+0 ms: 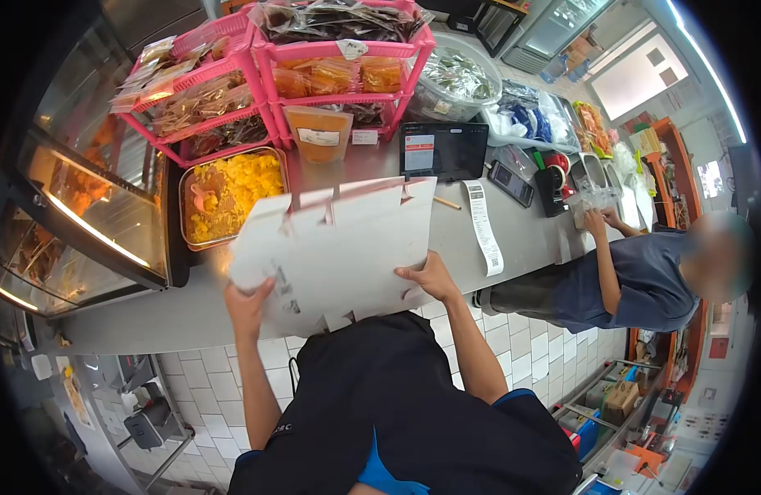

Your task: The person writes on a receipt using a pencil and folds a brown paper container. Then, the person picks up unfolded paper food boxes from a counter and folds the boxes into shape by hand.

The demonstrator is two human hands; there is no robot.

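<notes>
A flat, unfolded white cardboard box (347, 256) with cut slots along its edges is held up in front of my body, over the edge of the steel counter (182, 305). My left hand (248, 307) grips its near left corner, thumb on top. On the right edge, my right hand (432, 277) pinches it the same way; the fingers beneath are hidden. Just beyond the cardboard's left side sits a tray of yellow food (232, 194) with a pink utensil in it. A long paper receipt (482, 227) lies on the counter to the right of my right hand.
Pink racks (265, 91) of packets stand at the back beside a pouch of orange powder (319, 136). A tablet (443, 152) and phone (511, 183) lie right of them. A lit display case (92, 223) borders the left. At right, another person (628, 272) handles a plastic bag.
</notes>
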